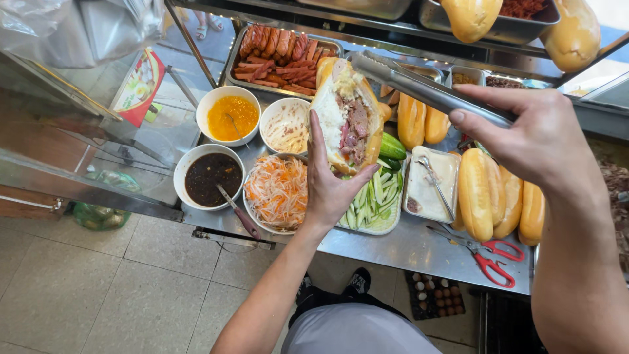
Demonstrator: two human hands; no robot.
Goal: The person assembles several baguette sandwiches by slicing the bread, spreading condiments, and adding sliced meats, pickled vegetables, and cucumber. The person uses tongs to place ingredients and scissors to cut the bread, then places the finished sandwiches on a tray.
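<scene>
left hand [327, 187] cups a split bread roll [346, 118] from below, fingers wrapped up its side, roll open and stuffed with sliced meat and spread. right hand [534, 134] clamped on metal tongs [419, 85], tips closed and touching the top of the roll's filling. hands well apart, roll held above the bench [406, 246].

under the left hand: tray of cucumber sticks [373, 200], and just left of it a bowl of shredded carrot and radish [278, 190]. further left a bowl of dark sauce [211, 176] with a spoon in it, an orange sauce bowl [229, 117] and a pale spread bowl [285, 124] behind. tray of sausages [282, 59] beyond the roll. below the right hand: plain loaves [491, 193], a butter tub [429, 183] with a knife, red scissors [495, 259] on the bench near the front edge.
</scene>
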